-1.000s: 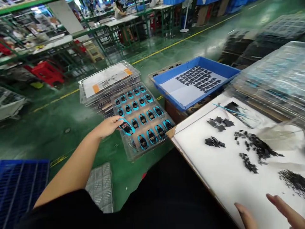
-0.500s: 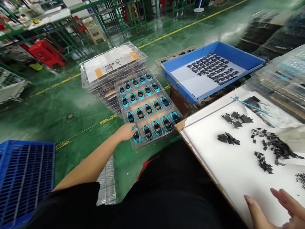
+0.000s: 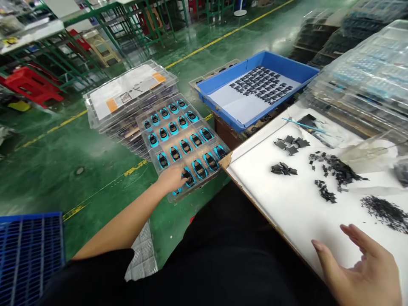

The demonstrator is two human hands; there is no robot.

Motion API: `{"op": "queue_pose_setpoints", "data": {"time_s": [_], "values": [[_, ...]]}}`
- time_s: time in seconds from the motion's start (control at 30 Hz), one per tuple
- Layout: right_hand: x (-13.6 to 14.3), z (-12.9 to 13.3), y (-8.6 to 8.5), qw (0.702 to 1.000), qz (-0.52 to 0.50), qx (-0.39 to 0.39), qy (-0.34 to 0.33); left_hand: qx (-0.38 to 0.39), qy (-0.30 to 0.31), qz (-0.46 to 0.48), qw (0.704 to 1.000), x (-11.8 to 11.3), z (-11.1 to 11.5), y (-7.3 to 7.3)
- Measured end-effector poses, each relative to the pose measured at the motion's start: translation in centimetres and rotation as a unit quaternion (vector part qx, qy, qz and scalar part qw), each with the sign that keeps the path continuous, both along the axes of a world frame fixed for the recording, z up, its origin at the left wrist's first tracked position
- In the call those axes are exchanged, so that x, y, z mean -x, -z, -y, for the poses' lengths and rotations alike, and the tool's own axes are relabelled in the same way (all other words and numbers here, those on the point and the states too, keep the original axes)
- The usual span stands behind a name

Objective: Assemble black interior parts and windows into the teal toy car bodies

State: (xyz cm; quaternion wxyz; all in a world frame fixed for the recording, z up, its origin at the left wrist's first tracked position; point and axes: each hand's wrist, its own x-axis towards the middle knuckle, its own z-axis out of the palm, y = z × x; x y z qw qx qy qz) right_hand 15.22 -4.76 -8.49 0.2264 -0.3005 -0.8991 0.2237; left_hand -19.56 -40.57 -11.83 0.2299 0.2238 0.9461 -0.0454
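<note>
From the head, the left hand (image 3: pixel 170 178) touches a blue-rimmed piece (image 3: pixel 188 176) in the tray (image 3: pixel 188 160), whose spaced rows probably prevent rubbing; whether its fingers pinch, I cannot tell. The right hand (image 3: pixel 371 263), thumb and fingers apart, hovers empty over the table (image 3: pixel 287 199).

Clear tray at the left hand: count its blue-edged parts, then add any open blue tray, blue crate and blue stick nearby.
Blue-edged parts in the clear tray: 20, one partly behind the left hand
Blue tray: 1
Blue crate: 1
Blue stick: 1
Total: 23
</note>
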Motion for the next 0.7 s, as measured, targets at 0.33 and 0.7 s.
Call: {"op": "queue_pose_setpoints", "data": {"time_s": [0.33, 0.7], "values": [[0.9, 2.1, -1.8, 0.994, -0.09, -0.06, -0.035, 0.014, 0.035, -0.054, 0.998, 0.9, -0.2, -4.8], [3.7, 4.3, -4.2, 0.953, -0.161, 0.047, -0.254, -0.328, 0.075, 0.528, 0.78, -13.4, -21.2, -12.8]]}}
